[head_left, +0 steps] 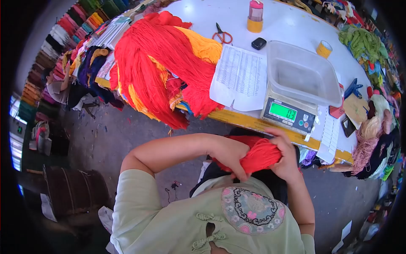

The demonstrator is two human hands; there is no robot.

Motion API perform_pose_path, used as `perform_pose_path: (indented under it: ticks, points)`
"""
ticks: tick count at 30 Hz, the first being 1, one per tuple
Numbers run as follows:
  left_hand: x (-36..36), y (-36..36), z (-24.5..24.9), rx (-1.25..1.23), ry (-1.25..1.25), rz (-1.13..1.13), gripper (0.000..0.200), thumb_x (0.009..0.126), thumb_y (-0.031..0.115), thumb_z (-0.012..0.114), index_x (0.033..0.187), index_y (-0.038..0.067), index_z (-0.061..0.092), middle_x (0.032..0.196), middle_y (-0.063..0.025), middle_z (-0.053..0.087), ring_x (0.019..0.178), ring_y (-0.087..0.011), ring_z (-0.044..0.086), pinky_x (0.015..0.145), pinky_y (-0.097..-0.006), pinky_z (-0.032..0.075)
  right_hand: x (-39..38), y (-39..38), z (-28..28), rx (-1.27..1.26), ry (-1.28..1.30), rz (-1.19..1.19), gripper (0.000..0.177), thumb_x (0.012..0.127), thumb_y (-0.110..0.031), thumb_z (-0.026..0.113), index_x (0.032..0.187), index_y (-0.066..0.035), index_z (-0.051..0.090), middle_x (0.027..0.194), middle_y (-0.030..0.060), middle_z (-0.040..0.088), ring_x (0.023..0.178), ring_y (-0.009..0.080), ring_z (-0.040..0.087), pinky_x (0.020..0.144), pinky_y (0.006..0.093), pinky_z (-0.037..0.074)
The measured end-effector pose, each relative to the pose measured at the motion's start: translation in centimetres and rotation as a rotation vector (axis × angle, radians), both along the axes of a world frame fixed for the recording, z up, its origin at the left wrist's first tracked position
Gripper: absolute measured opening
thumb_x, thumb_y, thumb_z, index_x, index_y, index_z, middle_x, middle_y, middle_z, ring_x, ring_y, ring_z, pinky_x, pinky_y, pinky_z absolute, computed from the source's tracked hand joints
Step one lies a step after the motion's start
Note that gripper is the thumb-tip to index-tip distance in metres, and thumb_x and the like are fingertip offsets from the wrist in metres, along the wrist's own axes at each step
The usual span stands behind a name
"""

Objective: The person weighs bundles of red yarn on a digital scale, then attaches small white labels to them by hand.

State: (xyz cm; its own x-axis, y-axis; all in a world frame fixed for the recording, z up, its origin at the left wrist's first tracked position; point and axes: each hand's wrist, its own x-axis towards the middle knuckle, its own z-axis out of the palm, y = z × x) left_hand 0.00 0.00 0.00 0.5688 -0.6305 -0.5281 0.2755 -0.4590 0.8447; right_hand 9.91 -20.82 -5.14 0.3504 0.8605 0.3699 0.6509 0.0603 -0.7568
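In the head view, a bundle of bright red yarn (pixel 263 155) is held over my lap, just below the table edge. My left hand (pixel 235 157) wraps around its left end, thumb pointing down. On the other side, my right hand (pixel 286 155) grips the right end with fingers curved over the strands; it is slightly blurred. Above my hands stands a digital scale (pixel 284 112) with a lit green display, carrying a clear plastic tub (pixel 292 91). Left of it, a big heap of loose red yarn (pixel 156 63) lies over orange yarn (pixel 203 45).
A printed sheet (pixel 242 76) lies beside the scale. Red-handled scissors (pixel 223 36), a small black object (pixel 259 43), a pink-capped bottle (pixel 255 17) and a tape roll (pixel 324 49) are farther back. Coloured yarns (pixel 368 46) hang at right. Another person (pixel 58 86) sits at far left.
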Motion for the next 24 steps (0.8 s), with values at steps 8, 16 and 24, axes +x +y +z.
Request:
perform_pose_path:
  ticks: [8, 16, 24]
  points:
    - [-10.3, 5.1, 8.4, -0.507, -0.225, 0.572, 0.05, 0.082, 0.024, 0.073, 0.122, -0.001, 0.055, 0.109, -0.0126, 0.065, 0.097, -0.0231, 0.064, 0.083, -0.0376, 0.052, -2.8, 2.8, 2.8, -0.207, 0.315, 0.303, 0.063, 0.074, -0.023, 0.079, 0.127, -0.005, 0.051, 0.121, 0.0143, 0.058, 0.11, 0.0336, 0.057, 0.097, 0.0404, 0.043]
    - [-18.7, 17.0, 14.2, -1.453, -0.745, 0.064, 0.076, 0.097, 0.017, 0.05, 0.147, 0.005, -0.007, 0.091, -0.0212, 0.067, 0.068, -0.0283, 0.069, 0.064, -0.0406, 0.057, -3.9, 5.4, 0.5, -0.128, 0.066, 0.147, 0.065, 0.08, -0.027, 0.076, 0.133, -0.007, 0.044, 0.134, 0.0163, 0.047, 0.125, 0.0351, 0.045, 0.105, 0.043, 0.036]
    - [-11.0, 5.9, 7.9, -0.038, -0.807, 0.581, 0.05, 0.097, 0.046, 0.048, 0.116, 0.001, 0.06, 0.136, -0.0175, 0.053, 0.14, -0.0332, 0.034, 0.11, -0.0461, 0.031, -6.6, 11.8, 4.7, 0.072, 0.333, 0.461, 0.064, 0.082, -0.026, 0.075, 0.132, -0.002, 0.044, 0.129, 0.0177, 0.051, 0.123, 0.0326, 0.048, 0.104, 0.0407, 0.037]
